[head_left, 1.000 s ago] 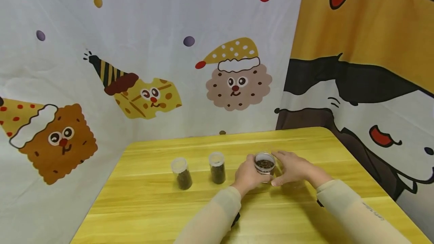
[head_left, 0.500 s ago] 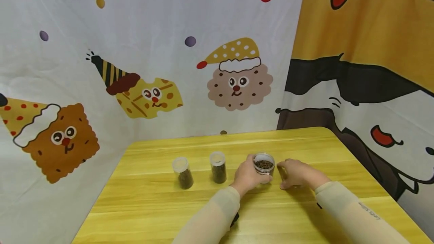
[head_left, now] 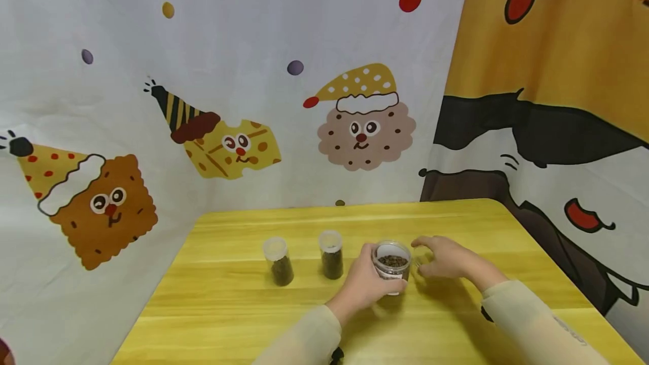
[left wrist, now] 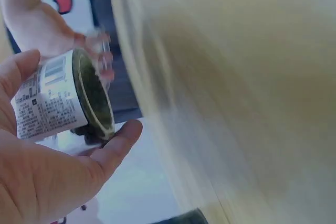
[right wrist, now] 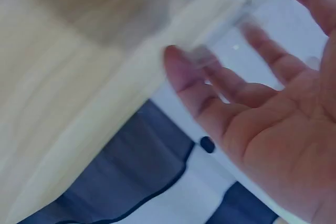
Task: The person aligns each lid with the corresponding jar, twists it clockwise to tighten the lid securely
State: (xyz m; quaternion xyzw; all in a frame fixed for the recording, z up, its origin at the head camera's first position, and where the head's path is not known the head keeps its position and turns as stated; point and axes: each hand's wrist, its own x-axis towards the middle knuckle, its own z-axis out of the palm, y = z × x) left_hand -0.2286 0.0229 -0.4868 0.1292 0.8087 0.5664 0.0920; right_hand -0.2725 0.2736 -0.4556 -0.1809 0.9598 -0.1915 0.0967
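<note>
My left hand [head_left: 364, 281] grips an uncapped clear jar [head_left: 392, 266] part-filled with small dark brown bits. In the left wrist view, the thumb and fingers wrap the jar [left wrist: 50, 98], which has a white printed label. Just right of its mouth, my right hand [head_left: 447, 258] holds a thin clear lid [left wrist: 106, 59] at its fingertips. Blurred in the right wrist view, the lid [right wrist: 200, 56] shows as a see-through edge by the curved fingers.
Two clear tubs with pale caps, a left one [head_left: 278, 263] and a nearer one [head_left: 332, 255], stand left of my hands with dark contents. Everything is over a yellow wood-grain table [head_left: 228, 314]. A cartoon-printed cloth [head_left: 243, 32] hangs behind its far edge.
My right hand has taken hold of the clear lid beside the jar and raised it. The left hand has brought the jar nearer to me. The head view has shifted slightly.
</note>
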